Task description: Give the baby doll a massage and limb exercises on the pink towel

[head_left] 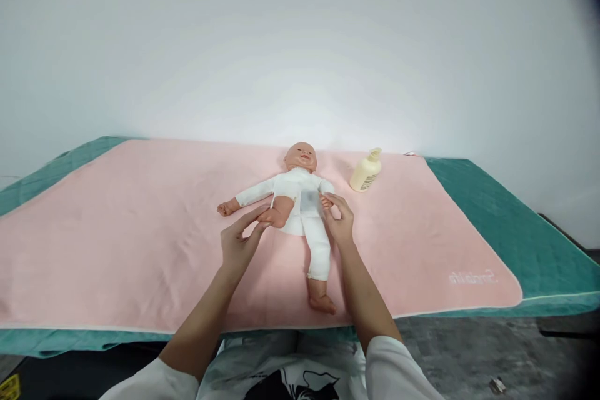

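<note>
A baby doll [296, 184] with a white cloth body lies on its back, head toward the wall. One of its legs is bent up, and my left hand [241, 240] grips the bare foot [276, 217] between thumb and fingers. My right hand [341, 219] is closed with its fingertips on the doll's small hand [327, 201], at the right side of the body. The other leg [319, 253] lies stretched toward me. The doll's far arm [253, 194] is spread out to the left.
Under the doll is a pink mat [117, 244] on a green-covered table [497, 219]. A pale yellow pump bottle [365, 172] stands right of the doll's head. A white wall [300, 44] rises behind the table's back edge. Grey floor [469, 350] shows at lower right.
</note>
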A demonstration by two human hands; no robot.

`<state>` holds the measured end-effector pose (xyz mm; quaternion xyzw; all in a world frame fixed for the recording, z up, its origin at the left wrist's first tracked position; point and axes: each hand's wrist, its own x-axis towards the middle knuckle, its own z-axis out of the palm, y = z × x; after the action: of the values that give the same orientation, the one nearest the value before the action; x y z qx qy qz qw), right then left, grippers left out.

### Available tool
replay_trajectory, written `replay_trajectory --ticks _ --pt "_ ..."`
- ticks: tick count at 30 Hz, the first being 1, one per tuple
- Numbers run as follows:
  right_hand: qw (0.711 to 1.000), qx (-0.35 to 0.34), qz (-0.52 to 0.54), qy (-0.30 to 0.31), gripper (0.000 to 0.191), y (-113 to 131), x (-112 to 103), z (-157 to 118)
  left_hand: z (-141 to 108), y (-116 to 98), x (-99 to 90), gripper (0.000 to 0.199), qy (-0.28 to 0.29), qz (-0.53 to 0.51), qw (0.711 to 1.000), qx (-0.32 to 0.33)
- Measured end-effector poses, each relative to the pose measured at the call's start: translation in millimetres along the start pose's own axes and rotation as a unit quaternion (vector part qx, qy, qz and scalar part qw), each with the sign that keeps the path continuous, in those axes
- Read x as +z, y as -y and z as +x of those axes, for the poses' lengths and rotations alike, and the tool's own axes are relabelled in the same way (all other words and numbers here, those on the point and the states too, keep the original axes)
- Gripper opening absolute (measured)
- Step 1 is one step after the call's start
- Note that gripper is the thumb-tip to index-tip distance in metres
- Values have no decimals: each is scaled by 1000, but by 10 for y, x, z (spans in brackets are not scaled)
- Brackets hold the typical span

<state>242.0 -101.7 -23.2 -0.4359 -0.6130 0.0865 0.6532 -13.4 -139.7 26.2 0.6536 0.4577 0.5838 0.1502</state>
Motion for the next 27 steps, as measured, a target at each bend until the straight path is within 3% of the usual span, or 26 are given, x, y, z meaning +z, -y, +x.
replay_trajectory --ticks 4,9,15,19,27 --pt "990 94 28 -101 31 -22 -56 52 -210 -24 -212 29 10 4 999 34" --pt "963 162 78 -200 43 -77 -118 171 -454 -78 -418 37 58 -29 988 137" --pt "925 270 22 -266 44 -407 -318 295 -684 -159 -539 46 110 17 968 224" --pt "905 338 7 -258 33 -629 -451 272 -814 -205 -599 35 134 41 961 240" --pt "913 328 2 -243 33 -754 -481 194 -1119 -106 -699 26 137 52 959 241"
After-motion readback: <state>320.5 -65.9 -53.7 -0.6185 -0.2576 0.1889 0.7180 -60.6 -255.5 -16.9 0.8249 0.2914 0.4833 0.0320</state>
